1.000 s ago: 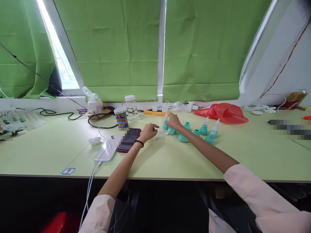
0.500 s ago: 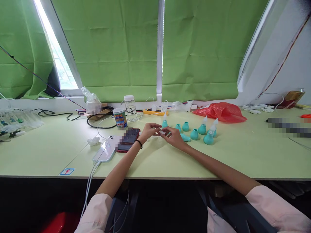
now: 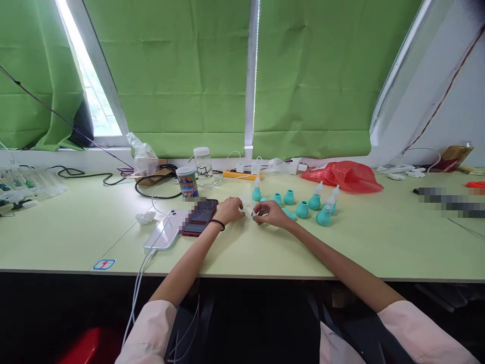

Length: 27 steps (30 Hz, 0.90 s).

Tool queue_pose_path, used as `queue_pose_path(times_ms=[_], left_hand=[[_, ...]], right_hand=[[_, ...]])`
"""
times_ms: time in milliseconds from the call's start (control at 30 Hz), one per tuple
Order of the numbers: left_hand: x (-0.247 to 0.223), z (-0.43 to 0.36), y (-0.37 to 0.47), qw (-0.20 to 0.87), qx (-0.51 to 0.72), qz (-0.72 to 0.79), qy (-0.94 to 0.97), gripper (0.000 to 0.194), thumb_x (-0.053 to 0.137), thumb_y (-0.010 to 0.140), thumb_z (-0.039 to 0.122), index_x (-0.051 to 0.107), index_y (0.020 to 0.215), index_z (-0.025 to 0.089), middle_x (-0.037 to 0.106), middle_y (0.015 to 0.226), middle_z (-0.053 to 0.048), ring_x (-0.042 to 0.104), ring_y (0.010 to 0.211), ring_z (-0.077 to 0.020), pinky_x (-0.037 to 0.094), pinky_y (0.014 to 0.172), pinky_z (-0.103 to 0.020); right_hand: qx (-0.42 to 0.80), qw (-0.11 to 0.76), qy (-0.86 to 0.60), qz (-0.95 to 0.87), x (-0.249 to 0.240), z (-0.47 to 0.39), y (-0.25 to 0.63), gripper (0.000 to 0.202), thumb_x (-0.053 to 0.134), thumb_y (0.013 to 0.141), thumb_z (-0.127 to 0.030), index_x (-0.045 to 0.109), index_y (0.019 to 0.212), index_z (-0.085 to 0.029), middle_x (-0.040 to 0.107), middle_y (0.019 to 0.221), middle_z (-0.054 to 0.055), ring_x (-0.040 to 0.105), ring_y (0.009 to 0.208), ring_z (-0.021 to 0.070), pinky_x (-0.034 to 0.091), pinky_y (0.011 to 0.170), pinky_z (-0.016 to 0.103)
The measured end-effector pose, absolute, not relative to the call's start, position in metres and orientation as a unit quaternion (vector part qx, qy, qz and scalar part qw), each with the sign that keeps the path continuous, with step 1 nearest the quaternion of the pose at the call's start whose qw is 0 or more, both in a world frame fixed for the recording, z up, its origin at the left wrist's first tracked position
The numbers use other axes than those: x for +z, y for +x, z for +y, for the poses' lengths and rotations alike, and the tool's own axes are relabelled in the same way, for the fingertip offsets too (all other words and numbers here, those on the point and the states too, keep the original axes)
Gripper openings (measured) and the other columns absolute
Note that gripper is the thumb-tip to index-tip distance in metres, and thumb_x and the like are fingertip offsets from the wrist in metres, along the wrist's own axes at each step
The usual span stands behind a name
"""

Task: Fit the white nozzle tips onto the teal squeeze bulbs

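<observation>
My right hand (image 3: 270, 212) pinches a small whitish piece (image 3: 255, 214) between thumb and fingers, just above the table. To its left, my left hand (image 3: 231, 210) rests low with fingers bent down among small clear pieces (image 3: 247, 203); what its fingertips touch is too small to make out. Several turquoise bulbs stand beyond and right of my right hand, among them an open-topped one (image 3: 302, 210). Clear tips top some of them, such as the bulb at the back (image 3: 256, 193) and the one at the right (image 3: 324, 215).
Left of my left hand lie a dark phone (image 3: 200, 217) and a white phone (image 3: 165, 231) with cables. A printed can (image 3: 187, 183), a clear jar (image 3: 203, 169) and a yellow power strip (image 3: 242, 175) stand behind. A red plastic bag (image 3: 344, 177) lies back right.
My hands have moved apart from each other. The left one has dropped toward the small clear pieces, while the right one has lowered slightly with the whitish piece.
</observation>
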<state>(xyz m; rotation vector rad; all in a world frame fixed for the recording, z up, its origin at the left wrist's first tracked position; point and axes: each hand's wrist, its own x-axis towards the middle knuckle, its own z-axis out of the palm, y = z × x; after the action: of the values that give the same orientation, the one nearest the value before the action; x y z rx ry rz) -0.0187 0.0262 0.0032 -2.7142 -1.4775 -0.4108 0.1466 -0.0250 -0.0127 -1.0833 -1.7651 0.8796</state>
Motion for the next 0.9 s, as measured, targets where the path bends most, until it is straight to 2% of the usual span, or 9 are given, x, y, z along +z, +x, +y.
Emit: queue_pose_path(times_ms=[100,200,500,700,900], left_hand=[[0.003,0.026,-0.019,0.012,-0.131,-0.467,-0.874,0.032,0.054,0.062,0.029,0.058,0.093,0.020,0.060,0.083,-0.006,0.054,0.081,-0.0213,0.042,0.064,-0.028],[0.001,0.025,-0.018,0.010,-0.120,-0.447,-0.886,0.035,0.053,0.062,0.026,0.056,0.097,0.022,0.061,0.083,-0.006,0.055,0.082,-0.0216,0.042,0.065,-0.028],[0.002,0.023,-0.014,0.027,-0.119,-0.434,-0.893,0.032,0.046,0.069,0.023,0.055,0.099,0.021,0.061,0.085,-0.006,0.055,0.085,-0.0208,0.042,0.068,-0.028],[-0.002,0.027,-0.013,0.033,-0.121,-0.455,-0.882,0.030,0.051,0.066,0.027,0.057,0.095,0.020,0.060,0.085,-0.006,0.054,0.084,-0.0211,0.042,0.067,-0.029],[-0.002,0.027,-0.014,0.034,-0.140,-0.454,-0.879,0.027,0.050,0.065,0.020,0.058,0.091,0.019,0.060,0.085,-0.006,0.051,0.088,-0.0213,0.041,0.068,-0.028]], right_hand=[[0.412,0.362,-0.416,-0.726,-0.011,-0.025,0.152,0.018,0.062,0.055,-0.022,0.051,0.068,-0.015,0.056,0.059,-0.001,0.056,0.050,0.0107,0.049,0.049,0.025],[0.390,0.341,-0.438,-0.735,-0.011,-0.024,0.155,0.015,0.060,0.056,-0.021,0.052,0.068,-0.015,0.054,0.052,-0.003,0.055,0.045,0.0105,0.046,0.044,0.023],[0.201,0.421,-0.491,-0.736,-0.003,-0.020,0.167,0.006,0.054,0.057,-0.018,0.050,0.061,-0.015,0.051,0.058,-0.003,0.045,0.042,0.0052,0.036,0.041,0.018],[0.146,0.316,-0.481,-0.805,-0.006,-0.023,0.167,0.007,0.055,0.058,-0.019,0.056,0.063,-0.015,0.053,0.053,-0.003,0.046,0.045,0.0066,0.036,0.045,0.018],[0.073,0.258,-0.492,-0.828,-0.007,-0.026,0.166,0.014,0.051,0.061,-0.015,0.056,0.073,-0.016,0.056,0.058,-0.002,0.050,0.051,0.0085,0.036,0.050,0.019]])
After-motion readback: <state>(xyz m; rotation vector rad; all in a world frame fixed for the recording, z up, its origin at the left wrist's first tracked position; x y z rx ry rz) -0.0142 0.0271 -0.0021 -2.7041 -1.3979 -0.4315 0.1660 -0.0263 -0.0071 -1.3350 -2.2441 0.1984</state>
